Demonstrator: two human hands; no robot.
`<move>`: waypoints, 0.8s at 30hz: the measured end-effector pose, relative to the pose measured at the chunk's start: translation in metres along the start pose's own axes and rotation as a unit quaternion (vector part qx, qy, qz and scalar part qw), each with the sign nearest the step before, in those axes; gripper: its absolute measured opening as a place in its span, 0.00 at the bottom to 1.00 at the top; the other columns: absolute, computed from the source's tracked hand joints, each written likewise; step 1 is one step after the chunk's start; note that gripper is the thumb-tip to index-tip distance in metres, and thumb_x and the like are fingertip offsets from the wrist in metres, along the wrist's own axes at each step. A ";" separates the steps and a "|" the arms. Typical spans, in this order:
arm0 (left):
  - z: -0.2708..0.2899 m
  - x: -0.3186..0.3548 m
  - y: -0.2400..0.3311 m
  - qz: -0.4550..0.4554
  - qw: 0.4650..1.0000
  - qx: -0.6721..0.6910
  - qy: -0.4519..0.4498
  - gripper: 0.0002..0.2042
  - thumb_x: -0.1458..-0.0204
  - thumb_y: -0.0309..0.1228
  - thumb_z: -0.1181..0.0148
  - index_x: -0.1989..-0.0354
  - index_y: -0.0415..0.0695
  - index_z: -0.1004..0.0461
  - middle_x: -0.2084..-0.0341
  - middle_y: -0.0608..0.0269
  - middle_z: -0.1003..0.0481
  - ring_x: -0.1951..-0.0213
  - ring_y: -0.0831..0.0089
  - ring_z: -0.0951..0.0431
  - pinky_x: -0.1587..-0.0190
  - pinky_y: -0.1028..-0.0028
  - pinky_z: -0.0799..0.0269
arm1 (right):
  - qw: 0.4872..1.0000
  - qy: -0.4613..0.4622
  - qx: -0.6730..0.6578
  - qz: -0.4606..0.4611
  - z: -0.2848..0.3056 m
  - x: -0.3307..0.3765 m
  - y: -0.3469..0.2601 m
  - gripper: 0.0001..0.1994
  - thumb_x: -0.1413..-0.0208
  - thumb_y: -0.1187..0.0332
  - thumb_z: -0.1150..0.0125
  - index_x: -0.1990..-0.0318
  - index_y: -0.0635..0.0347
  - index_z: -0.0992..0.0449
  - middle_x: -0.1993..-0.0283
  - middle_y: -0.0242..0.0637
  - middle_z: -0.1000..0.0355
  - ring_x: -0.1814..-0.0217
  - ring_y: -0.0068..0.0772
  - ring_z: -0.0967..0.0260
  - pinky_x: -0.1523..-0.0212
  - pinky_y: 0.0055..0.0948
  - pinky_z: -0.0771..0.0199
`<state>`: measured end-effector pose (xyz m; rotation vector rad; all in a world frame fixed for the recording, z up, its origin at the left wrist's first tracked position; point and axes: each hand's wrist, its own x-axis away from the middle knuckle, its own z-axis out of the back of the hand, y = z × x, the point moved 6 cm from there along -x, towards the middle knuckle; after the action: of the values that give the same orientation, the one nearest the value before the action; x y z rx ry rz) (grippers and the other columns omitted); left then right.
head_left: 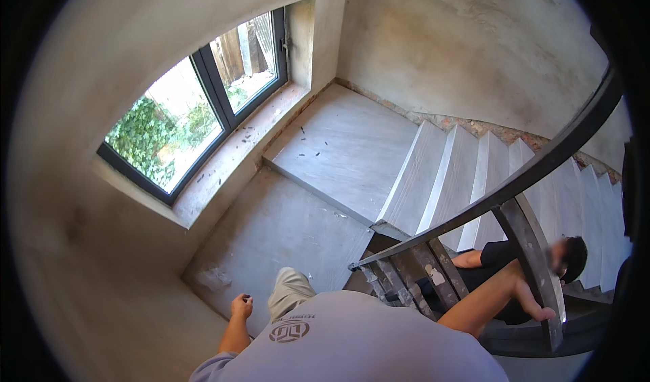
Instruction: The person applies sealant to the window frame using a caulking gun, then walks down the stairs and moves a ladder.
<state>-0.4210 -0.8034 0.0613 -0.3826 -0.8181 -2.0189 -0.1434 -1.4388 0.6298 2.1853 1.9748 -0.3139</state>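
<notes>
My right arm reaches out to the dark railing, and my right hand (533,303) is closed around a wide, flat baluster (535,260) under the curved handrail (494,196). On the other side, my left hand (241,305) hangs low beside my bent leg in beige trousers (290,290). Its fingers are curled, with a small dark spot at the fingertips that is too small to name. Below that hand lies the grey landing (271,226).
Pale steps (467,185) run from the raised landing (345,152) off to the right along the wall. A two-pane window (223,104) with debris on its sill (244,138) is at the left. Beyond the balusters, a person in black (497,257) is lower down.
</notes>
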 end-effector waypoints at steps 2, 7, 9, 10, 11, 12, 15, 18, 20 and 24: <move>0.031 -0.031 0.018 -0.004 0.999 -0.014 -0.042 0.12 0.46 0.40 0.35 0.58 0.48 0.16 0.61 0.54 0.17 0.56 0.57 0.17 0.50 0.63 0.24 | 0.997 -0.023 0.046 0.052 -0.030 0.020 0.004 0.45 0.59 0.30 0.42 0.51 0.71 0.30 0.52 0.59 0.30 0.45 0.51 0.29 0.45 0.48 0.29; 0.138 -0.116 0.113 -0.120 0.982 -0.132 -0.061 0.10 0.50 0.40 0.32 0.63 0.50 0.14 0.67 0.54 0.17 0.62 0.57 0.17 0.56 0.61 0.22 | 0.987 -0.104 0.094 0.075 -0.094 0.049 0.010 0.44 0.57 0.28 0.46 0.52 0.66 0.34 0.55 0.58 0.32 0.62 0.54 0.31 0.54 0.55 0.28; 0.184 -0.144 0.169 -0.169 0.981 -0.095 0.005 0.10 0.53 0.40 0.30 0.67 0.47 0.15 0.69 0.54 0.17 0.64 0.58 0.17 0.58 0.62 0.22 | 0.984 -0.113 0.101 0.097 -0.111 0.052 0.017 0.44 0.57 0.27 0.47 0.52 0.65 0.35 0.56 0.57 0.33 0.65 0.54 0.31 0.55 0.55 0.27; 0.199 -0.159 0.196 -0.175 0.982 -0.065 0.003 0.11 0.53 0.39 0.29 0.68 0.46 0.16 0.69 0.53 0.17 0.64 0.58 0.17 0.59 0.63 0.22 | 0.982 -0.115 0.095 0.115 -0.117 0.050 0.019 0.44 0.58 0.26 0.47 0.53 0.64 0.35 0.56 0.57 0.34 0.66 0.54 0.31 0.55 0.54 0.27; 0.209 -0.171 0.223 -0.183 0.982 -0.039 0.001 0.12 0.54 0.39 0.28 0.68 0.44 0.16 0.70 0.53 0.18 0.65 0.59 0.16 0.59 0.64 0.22 | 0.977 -0.110 0.113 0.144 -0.120 0.050 0.021 0.44 0.58 0.26 0.47 0.53 0.63 0.36 0.56 0.56 0.34 0.66 0.54 0.31 0.55 0.54 0.27; 0.216 -0.182 0.251 -0.205 0.978 -0.025 -0.010 0.12 0.54 0.39 0.28 0.68 0.44 0.16 0.70 0.53 0.18 0.65 0.58 0.16 0.59 0.64 0.22 | 0.976 -0.093 0.115 0.162 -0.120 0.049 0.025 0.45 0.60 0.25 0.47 0.54 0.63 0.36 0.56 0.57 0.34 0.68 0.54 0.30 0.59 0.53 0.26; 0.212 -0.219 0.332 -0.261 0.964 -0.014 -0.052 0.13 0.53 0.39 0.29 0.66 0.42 0.17 0.70 0.52 0.18 0.65 0.59 0.16 0.60 0.64 0.23 | 0.971 -0.089 0.126 0.185 -0.113 0.050 0.043 0.46 0.60 0.24 0.48 0.54 0.64 0.36 0.57 0.57 0.34 0.69 0.54 0.30 0.63 0.52 0.25; 0.196 -0.257 0.396 -0.276 0.956 -0.047 -0.086 0.16 0.51 0.43 0.30 0.64 0.41 0.16 0.70 0.52 0.17 0.64 0.59 0.16 0.59 0.63 0.23 | 0.957 -0.090 0.127 0.245 -0.103 0.060 0.066 0.45 0.60 0.24 0.48 0.55 0.63 0.34 0.60 0.57 0.33 0.73 0.51 0.30 0.65 0.51 0.25; 0.195 -0.279 0.440 -0.280 0.953 -0.084 -0.079 0.18 0.48 0.45 0.33 0.64 0.41 0.17 0.68 0.51 0.17 0.62 0.57 0.17 0.57 0.62 0.23 | 0.967 -0.107 0.055 0.226 -0.103 0.061 0.095 0.44 0.59 0.26 0.49 0.56 0.66 0.34 0.62 0.58 0.33 0.74 0.51 0.30 0.66 0.51 0.24; 0.198 -0.314 0.517 -0.259 0.954 -0.123 -0.091 0.21 0.45 0.50 0.38 0.61 0.43 0.17 0.64 0.48 0.18 0.56 0.50 0.18 0.52 0.58 0.24 | 0.942 -0.067 0.147 0.293 -0.122 0.058 0.146 0.39 0.62 0.24 0.44 0.60 0.52 0.35 0.66 0.46 0.31 0.79 0.41 0.32 0.71 0.43 0.25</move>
<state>0.1745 -0.6679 0.2412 -0.5450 -0.8414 -2.6200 0.0122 -1.3652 0.7295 2.7169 1.1816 -0.6687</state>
